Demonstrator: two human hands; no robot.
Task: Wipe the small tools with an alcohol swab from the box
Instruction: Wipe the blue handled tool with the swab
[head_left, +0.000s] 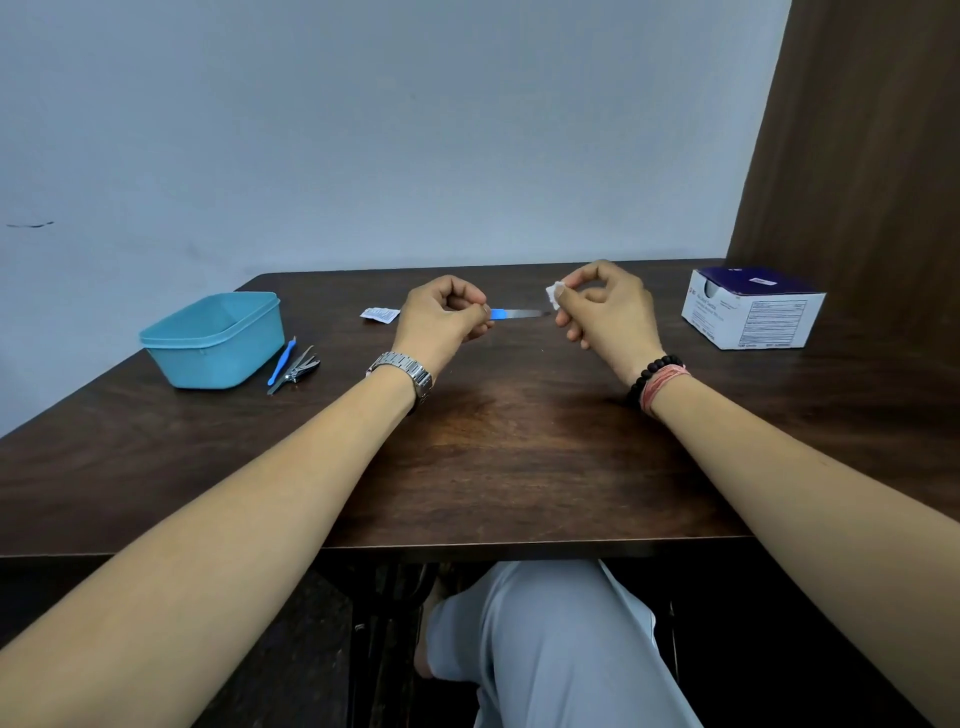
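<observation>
Dark wooden table (519, 441) against a pale wall, both hands raised above it.

Left hand (441, 322) pinches the blue end of a metal file (519, 313); right hand (608, 312) pinches a white swab (554, 294) at the file's tip. Box (753, 306) sits far right; tub (215, 340), clippers (300, 368) and wrapper (380, 314) left.

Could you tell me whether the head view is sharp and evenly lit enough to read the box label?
Head view: soft, even light, faint sheen on the table; wide-angle bending at the edges; the box label print is too small to read; the swab shows clearly.
</observation>
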